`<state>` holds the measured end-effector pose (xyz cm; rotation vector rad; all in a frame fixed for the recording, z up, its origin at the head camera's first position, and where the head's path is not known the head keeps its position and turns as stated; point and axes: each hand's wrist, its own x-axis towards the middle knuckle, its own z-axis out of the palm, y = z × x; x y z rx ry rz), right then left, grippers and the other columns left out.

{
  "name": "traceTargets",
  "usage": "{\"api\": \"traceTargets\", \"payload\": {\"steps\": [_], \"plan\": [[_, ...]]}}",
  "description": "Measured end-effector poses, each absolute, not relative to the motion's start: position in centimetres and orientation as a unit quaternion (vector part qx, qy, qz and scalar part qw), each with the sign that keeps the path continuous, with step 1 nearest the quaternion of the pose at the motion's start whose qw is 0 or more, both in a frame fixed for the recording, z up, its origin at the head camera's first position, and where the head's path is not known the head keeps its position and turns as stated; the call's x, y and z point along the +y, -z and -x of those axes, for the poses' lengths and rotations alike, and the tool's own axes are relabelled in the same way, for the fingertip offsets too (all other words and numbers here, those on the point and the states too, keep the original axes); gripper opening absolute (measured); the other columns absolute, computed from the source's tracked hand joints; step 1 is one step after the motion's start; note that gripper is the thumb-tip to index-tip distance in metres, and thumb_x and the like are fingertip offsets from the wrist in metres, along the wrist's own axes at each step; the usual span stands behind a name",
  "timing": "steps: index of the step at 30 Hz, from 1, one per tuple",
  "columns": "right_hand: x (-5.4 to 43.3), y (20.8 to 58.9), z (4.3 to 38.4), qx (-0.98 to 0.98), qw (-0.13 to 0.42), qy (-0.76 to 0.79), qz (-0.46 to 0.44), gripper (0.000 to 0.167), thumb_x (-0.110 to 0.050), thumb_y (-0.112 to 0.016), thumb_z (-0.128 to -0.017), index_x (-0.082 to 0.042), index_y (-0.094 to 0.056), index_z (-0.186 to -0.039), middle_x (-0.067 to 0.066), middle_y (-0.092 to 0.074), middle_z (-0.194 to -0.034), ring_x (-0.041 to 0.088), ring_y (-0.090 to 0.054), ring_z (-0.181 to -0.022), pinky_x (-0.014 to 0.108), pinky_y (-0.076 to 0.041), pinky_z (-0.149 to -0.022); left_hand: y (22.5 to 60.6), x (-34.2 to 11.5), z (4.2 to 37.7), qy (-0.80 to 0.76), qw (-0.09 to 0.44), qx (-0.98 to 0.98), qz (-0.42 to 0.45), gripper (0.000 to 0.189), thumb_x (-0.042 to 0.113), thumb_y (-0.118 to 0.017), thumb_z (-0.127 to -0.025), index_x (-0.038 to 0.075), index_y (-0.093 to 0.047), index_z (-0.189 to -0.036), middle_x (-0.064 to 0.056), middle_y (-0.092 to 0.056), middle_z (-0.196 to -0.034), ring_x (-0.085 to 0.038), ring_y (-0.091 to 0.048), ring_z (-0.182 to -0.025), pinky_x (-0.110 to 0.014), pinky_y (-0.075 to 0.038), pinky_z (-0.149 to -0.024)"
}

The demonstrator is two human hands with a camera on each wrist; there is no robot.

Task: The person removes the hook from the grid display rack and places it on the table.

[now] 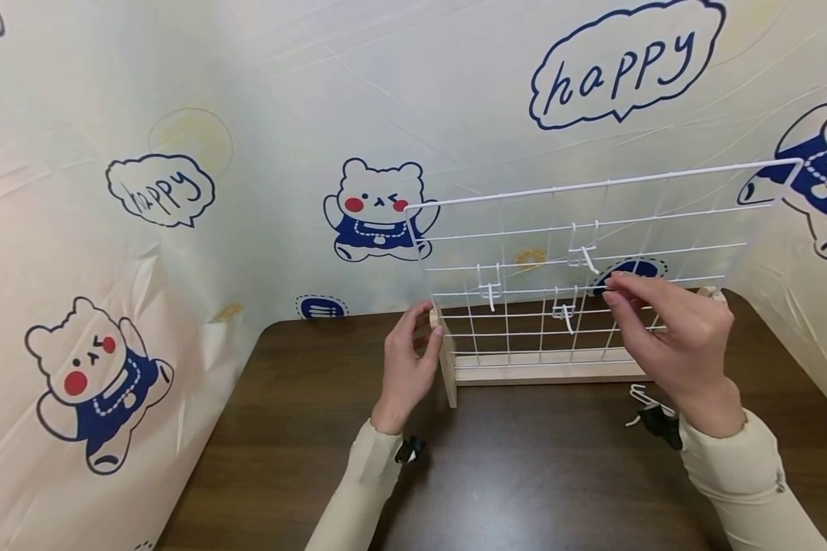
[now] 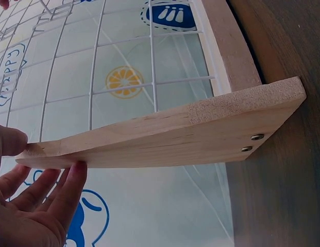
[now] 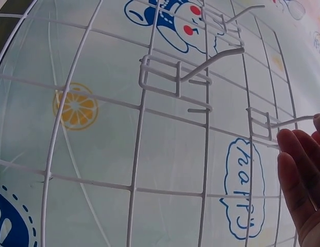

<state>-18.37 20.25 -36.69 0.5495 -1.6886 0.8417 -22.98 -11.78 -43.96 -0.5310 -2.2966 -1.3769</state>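
A white wire grid panel [image 1: 524, 314] stands upright on a pale wooden base, wooden posts at its sides. My left hand [image 1: 411, 360] grips the left wooden post [image 2: 149, 139] near its top, thumb on one face and fingers on the other. Three white wire hooks hang on the grid: a left hook [image 1: 491, 291], a lower hook [image 1: 563, 311] and an upper hook [image 1: 583, 254]. By the upper hook's tip is my right hand [image 1: 682, 333], thumb and index finger close together. The upper hook's prong [image 3: 293, 122] reaches the fingertips in the right wrist view.
White wire pieces [image 1: 639, 394], partly hidden by a black wrist device [image 1: 661, 425], show over the dark wooden table [image 1: 510, 474] below my right hand. A printed cloth [image 1: 269, 153] with bears and lettering stands behind and beside the table.
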Motion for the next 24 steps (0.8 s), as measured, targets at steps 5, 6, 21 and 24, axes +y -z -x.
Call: {"api": "traceTargets", "payload": {"steps": [5, 6, 21, 24], "plan": [[20.19, 36.52, 18.42, -0.717, 0.552, -0.359, -0.231, 0.055, -0.045, -0.064, -0.103, 0.007, -0.078, -0.096, 0.026, -0.077, -0.084, 0.037, -0.066, -0.066, 0.000, -0.045, -0.092, 43.96, -11.81, 22.95, 0.493, 0.202, -0.825, 0.188, 0.037, 0.016, -0.065, -0.104, 0.014, -0.060, -0.140, -0.015, -0.068, -0.135, -0.027, -0.071, -0.121, -0.049, -0.065, -0.088], [20.18, 36.48, 18.42, -0.717, 0.551, -0.359, -0.231, 0.055, -0.045, -0.064, -0.103, 0.007, -0.078, -0.097, 0.026, -0.077, -0.084, 0.038, -0.066, -0.066, 0.000, -0.045, -0.092, 43.96, -11.81, 22.94, 0.493, 0.201, -0.825, 0.188, 0.037, 0.016, -0.065, -0.104, 0.013, -0.060, -0.140, -0.016, -0.068, -0.135, -0.027, -0.071, -0.121, -0.049, -0.065, -0.088], [19.63, 36.36, 18.89, -0.701, 0.557, -0.378, -0.237, 0.051, -0.042, -0.067, -0.101, 0.007, -0.078, -0.096, 0.027, -0.077, -0.084, 0.005, -0.076, -0.083, 0.002, -0.048, -0.091, 43.93, -11.72, 22.98, 0.490, 0.199, -0.828, 0.187, 0.038, 0.014, -0.065, -0.103, 0.012, -0.059, -0.140, -0.016, -0.067, -0.135, -0.027, -0.071, -0.121, -0.047, -0.065, -0.088], [19.61, 36.28, 18.91, -0.704, 0.554, -0.376, -0.237, 0.052, -0.043, -0.065, -0.102, 0.008, -0.078, -0.096, 0.026, -0.077, -0.083, 0.025, -0.072, -0.070, 0.001, -0.047, -0.090, 43.88, -11.78, 22.97, 0.490, 0.199, -0.828, 0.187, 0.037, 0.015, -0.065, -0.104, 0.012, -0.059, -0.140, -0.018, -0.067, -0.136, -0.027, -0.071, -0.121, -0.048, -0.065, -0.088]]}}
